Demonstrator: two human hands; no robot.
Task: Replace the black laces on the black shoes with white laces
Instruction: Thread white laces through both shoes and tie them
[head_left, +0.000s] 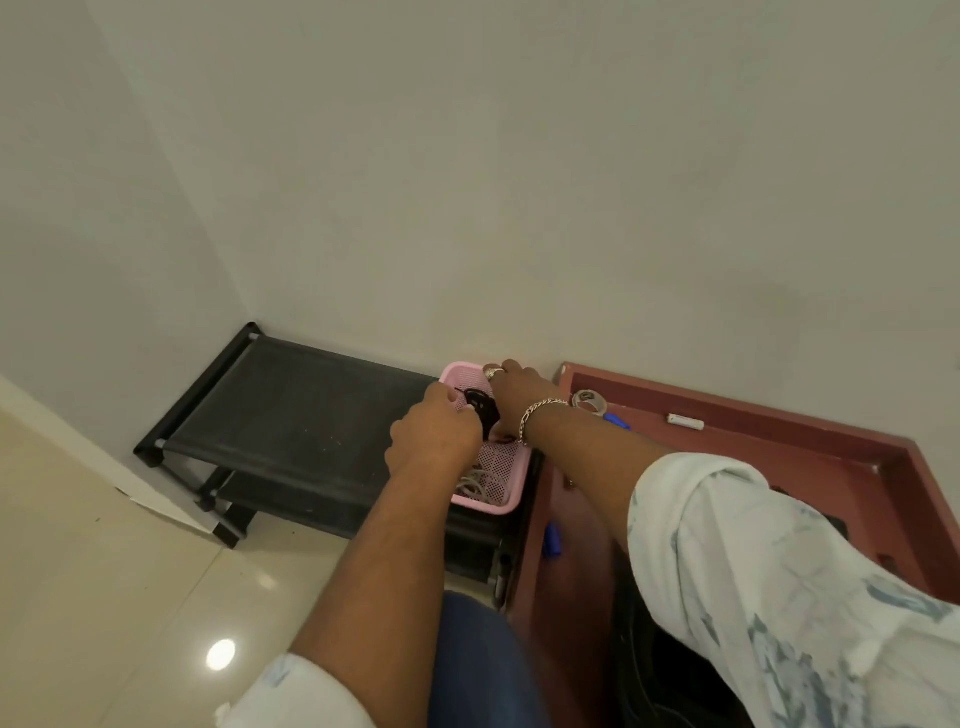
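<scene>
Two hands in one basket: both the left hand (434, 431) and the right hand (511, 387) are down in a pink perforated basket (501, 486) sitting on the top shelf of a black shoe rack (306, 410).
Step, my guess: rummaging for laces, so pretty much the start of the job, nothing on a shoe is being touched here.
Left hand fingers: curled over the near-left rim of the basket, knuckles up; can't honestly tell whether they pinch something or just rest there.
Right hand fingers: bent down at the far end of the basket, right by a dark tangle (480, 405) that could be black laces, but whether they grip it is hidden.
White laces: a pale coil (474, 486) lies in the near end of the basket, just under the left wrist; looks like the white laces to me.
Black shoes: not visible anywhere I can make out.
Next move calls for: lifting that pale coil clear without dragging the dark tangle along, then finding the shoes.
Count: one basket, one rack, one pale coil, one dark tangle.
Also around: one tape roll (589, 401) and one small white stick-shaped thing (685, 421) on the reddish-brown cabinet (810, 452) beside the rack.
</scene>
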